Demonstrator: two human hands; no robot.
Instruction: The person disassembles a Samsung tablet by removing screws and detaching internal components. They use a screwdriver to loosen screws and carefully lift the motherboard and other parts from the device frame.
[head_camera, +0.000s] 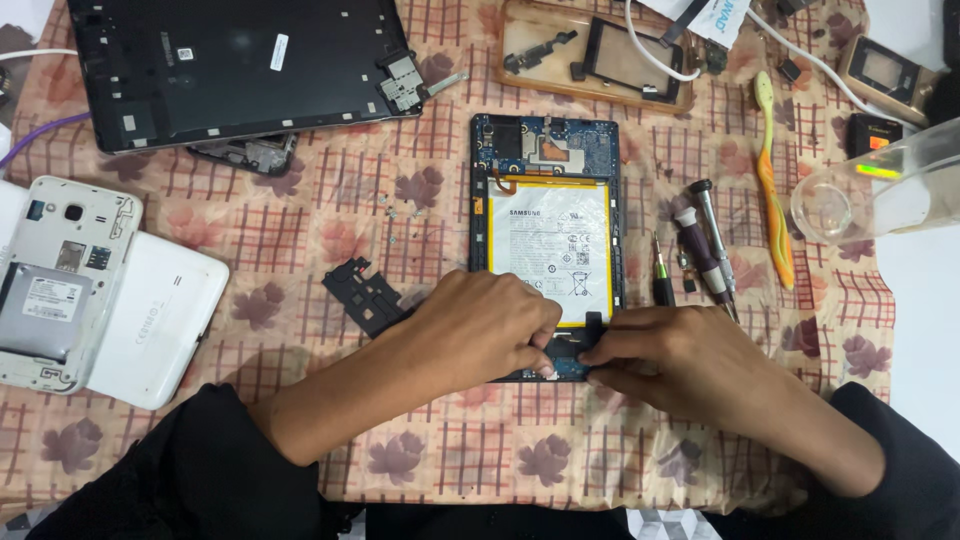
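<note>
The opened tablet (546, 240) lay mid-table, battery up. Both hands sat on its 6 o'clock edge: the left hand (480, 330) curled narrow, fingertips pressing the bottom board; the right hand (680, 355) pinched a black strip there. Screwdrivers (700, 250) crowded 3 o'clock, a black bracket (365, 295) lay at 9. Bare cloth (420, 200) stretched toward 10.

Bright, even light falls from above, leaving only soft, short shadows beside the objects. The clear plastic cup (880, 190) at the right edge glares pale and blurs slightly; the centre stays sharp.
</note>
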